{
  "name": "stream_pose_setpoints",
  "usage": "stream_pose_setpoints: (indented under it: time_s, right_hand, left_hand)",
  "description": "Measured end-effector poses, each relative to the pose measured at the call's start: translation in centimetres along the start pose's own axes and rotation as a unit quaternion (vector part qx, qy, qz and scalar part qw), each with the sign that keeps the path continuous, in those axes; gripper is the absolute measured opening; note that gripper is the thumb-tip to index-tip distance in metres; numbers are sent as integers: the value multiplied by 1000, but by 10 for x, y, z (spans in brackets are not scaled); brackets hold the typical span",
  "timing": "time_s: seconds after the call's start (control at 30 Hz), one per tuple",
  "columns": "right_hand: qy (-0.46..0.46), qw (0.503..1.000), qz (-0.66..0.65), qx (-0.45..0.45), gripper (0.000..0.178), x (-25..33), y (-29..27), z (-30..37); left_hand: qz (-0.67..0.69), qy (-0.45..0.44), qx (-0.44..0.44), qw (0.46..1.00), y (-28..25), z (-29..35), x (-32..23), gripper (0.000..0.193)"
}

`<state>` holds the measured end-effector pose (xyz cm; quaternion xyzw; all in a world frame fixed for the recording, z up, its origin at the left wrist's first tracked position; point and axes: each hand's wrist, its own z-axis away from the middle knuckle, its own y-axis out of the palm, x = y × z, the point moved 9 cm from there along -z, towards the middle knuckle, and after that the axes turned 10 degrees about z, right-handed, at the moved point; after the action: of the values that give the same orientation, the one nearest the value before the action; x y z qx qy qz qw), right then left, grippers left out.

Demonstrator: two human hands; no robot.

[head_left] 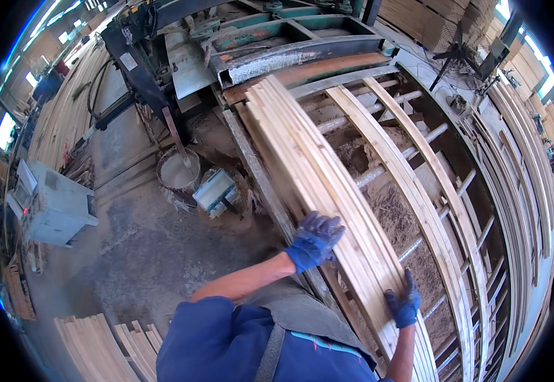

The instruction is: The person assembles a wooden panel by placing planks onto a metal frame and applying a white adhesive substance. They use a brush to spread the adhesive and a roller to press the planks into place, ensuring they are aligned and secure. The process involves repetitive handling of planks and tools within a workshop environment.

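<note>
A bundle of long pale wooden boards (308,153) lies lengthwise along the left side of a metal roller frame (261,169). In a blue glove, my left hand (315,242) grips the bundle's left edge, its fingers over the top and the thumb side hidden. Lower down, my right hand (405,300), gloved too, presses round the opposite edge, with part of its grip out of sight. Between them the boards sit tightly side by side. To the right, apart from the bundle, a pair of joined boards (410,184) and a single narrower board (426,149) rest across the rollers.
Beyond the boards' far end stands a heavy metal machine frame (302,70). A bucket (178,170) and a white tray (215,190) are left of the rollers. A grey cabinet (57,204) stands farther left. Board stacks (95,347) lie lower left, with more lumber (512,191) at right.
</note>
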<state>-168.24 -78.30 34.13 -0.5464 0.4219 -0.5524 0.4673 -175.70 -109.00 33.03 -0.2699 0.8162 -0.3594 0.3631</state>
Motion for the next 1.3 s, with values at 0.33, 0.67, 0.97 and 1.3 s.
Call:
stream_pose_setpoints:
  time_s: [0.33,0.67,0.97,1.3]
  right_hand:
    - [-25,999,39,-25,95,93,-20,-59]
    - [-28,987,139,-76,79,139,17,-52]
    - [-37,991,108,-71,78,144,10,-66]
    - [-68,990,94,-86,77,144,-1,-66]
  left_hand:
    - [126,21,61,990,11,-19,14,72]
    - [262,-307,-317,858,-99,-50,342,30]
    - [114,-577,-130,799,22,-24,567,45]
    - [115,-595,-128,785,8,-40,531,35]
